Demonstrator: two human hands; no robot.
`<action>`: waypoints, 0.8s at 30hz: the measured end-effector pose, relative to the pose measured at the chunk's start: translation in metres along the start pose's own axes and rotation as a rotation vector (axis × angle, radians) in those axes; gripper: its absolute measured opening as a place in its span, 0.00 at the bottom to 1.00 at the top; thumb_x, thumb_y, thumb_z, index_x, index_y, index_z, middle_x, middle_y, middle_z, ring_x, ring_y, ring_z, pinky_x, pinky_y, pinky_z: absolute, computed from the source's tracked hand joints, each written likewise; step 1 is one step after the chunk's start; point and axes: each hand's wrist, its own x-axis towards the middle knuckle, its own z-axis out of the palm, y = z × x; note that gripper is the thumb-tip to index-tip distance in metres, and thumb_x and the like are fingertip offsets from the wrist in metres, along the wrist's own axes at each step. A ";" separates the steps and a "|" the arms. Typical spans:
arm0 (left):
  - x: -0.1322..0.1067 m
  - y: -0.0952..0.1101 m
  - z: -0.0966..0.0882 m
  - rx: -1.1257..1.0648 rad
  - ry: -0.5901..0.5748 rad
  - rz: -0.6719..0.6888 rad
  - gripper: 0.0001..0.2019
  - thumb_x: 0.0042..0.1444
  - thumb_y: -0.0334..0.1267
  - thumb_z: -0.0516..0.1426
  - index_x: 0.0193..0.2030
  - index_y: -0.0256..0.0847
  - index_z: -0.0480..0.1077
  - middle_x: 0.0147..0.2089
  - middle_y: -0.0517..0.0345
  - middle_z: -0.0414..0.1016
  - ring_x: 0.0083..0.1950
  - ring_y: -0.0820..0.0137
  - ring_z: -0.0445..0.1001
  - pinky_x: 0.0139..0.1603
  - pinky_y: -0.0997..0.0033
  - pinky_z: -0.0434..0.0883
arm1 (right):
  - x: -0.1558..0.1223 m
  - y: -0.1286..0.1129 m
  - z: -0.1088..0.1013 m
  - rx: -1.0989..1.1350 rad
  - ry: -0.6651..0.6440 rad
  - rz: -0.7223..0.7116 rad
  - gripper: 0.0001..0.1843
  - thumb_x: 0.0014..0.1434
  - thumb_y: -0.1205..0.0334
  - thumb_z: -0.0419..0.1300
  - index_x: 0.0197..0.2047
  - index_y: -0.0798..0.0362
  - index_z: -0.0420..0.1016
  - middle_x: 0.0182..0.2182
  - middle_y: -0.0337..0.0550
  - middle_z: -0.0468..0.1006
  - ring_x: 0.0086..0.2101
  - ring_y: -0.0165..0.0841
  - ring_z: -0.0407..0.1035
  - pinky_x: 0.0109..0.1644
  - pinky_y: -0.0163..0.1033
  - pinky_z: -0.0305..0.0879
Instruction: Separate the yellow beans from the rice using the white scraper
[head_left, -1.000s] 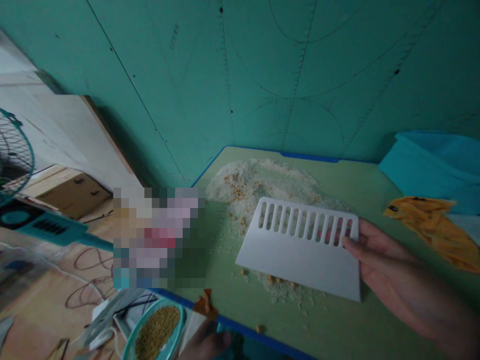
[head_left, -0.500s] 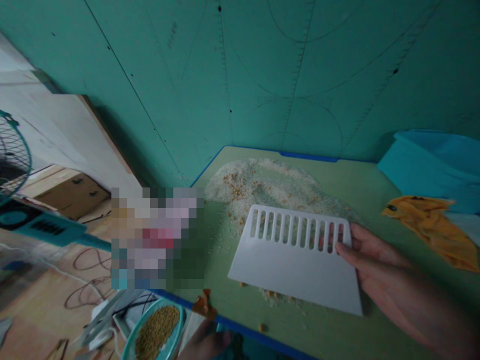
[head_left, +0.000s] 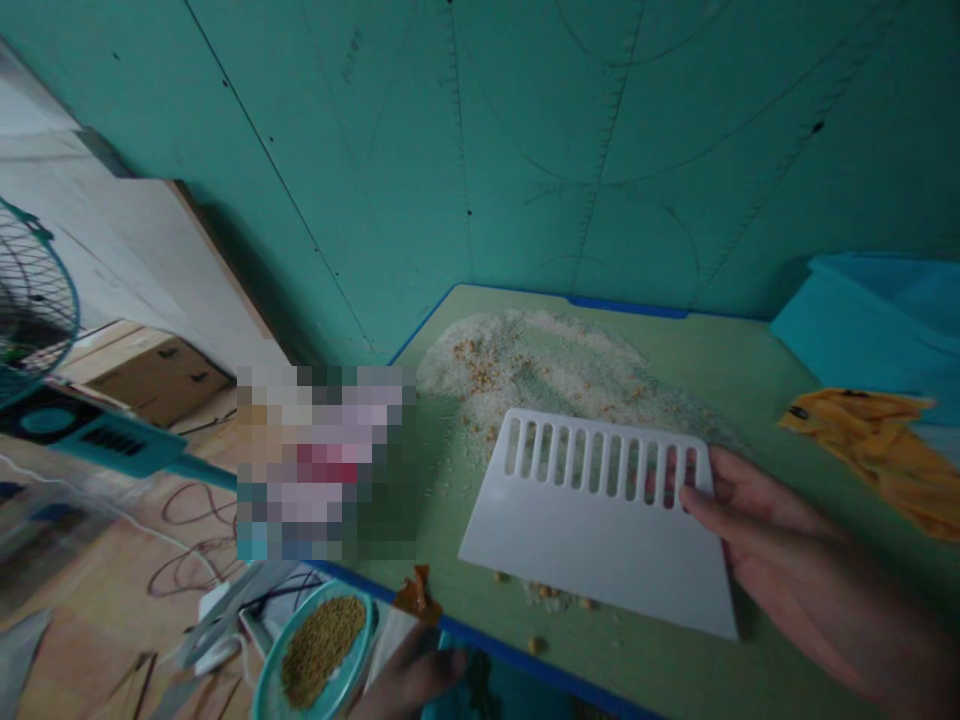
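Observation:
My right hand (head_left: 787, 560) grips the right edge of a white plastic scraper (head_left: 592, 545) with a row of slots along its upper side. The scraper is held tilted over the green tabletop (head_left: 420, 490). Behind it spreads a heap of white, rice-like grains (head_left: 540, 360) mixed with yellow beans (head_left: 476, 370). A few beans (head_left: 535, 645) and grains lie in front of its lower edge. Low in the view, my left hand (head_left: 420, 675) is at the table's front edge, beside a teal container (head_left: 487, 690) below; its fingers are partly hidden and dark.
A teal bowl (head_left: 364, 640) of brownish grain stands below the table at left. An orange cloth (head_left: 870, 430) and a blue bin (head_left: 885, 310) sit at the right. A fan (head_left: 37, 300), cables and a cardboard box (head_left: 161, 375) are at left. A green wall (head_left: 375, 200) rises behind.
The whole view has shifted slightly. The scraper and both hands keep nearly the same place relative to the table, and the grain heap looks unchanged.

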 end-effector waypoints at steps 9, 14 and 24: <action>-0.001 0.000 -0.003 0.040 0.057 0.012 0.19 0.31 0.42 0.72 0.35 0.42 0.83 0.45 0.51 0.85 0.56 0.44 0.74 0.58 0.54 0.69 | 0.000 0.000 0.001 0.048 0.054 0.045 0.24 0.37 0.54 0.74 0.41 0.41 0.78 0.47 0.41 0.83 0.47 0.46 0.76 0.43 0.45 0.76; -0.005 0.010 0.007 -0.008 0.004 -0.010 0.17 0.32 0.43 0.72 0.32 0.41 0.83 0.46 0.50 0.85 0.57 0.42 0.73 0.58 0.51 0.69 | 0.003 0.003 -0.005 0.015 0.017 0.041 0.21 0.42 0.54 0.72 0.43 0.40 0.78 0.46 0.41 0.83 0.45 0.43 0.77 0.46 0.43 0.75; -0.042 0.052 0.039 -0.384 -0.178 -0.144 0.18 0.42 0.38 0.68 0.44 0.48 0.82 0.47 0.55 0.85 0.62 0.47 0.70 0.66 0.49 0.58 | -0.005 0.010 -0.004 0.028 0.046 0.128 0.29 0.32 0.52 0.75 0.42 0.39 0.79 0.45 0.45 0.83 0.45 0.50 0.77 0.41 0.47 0.78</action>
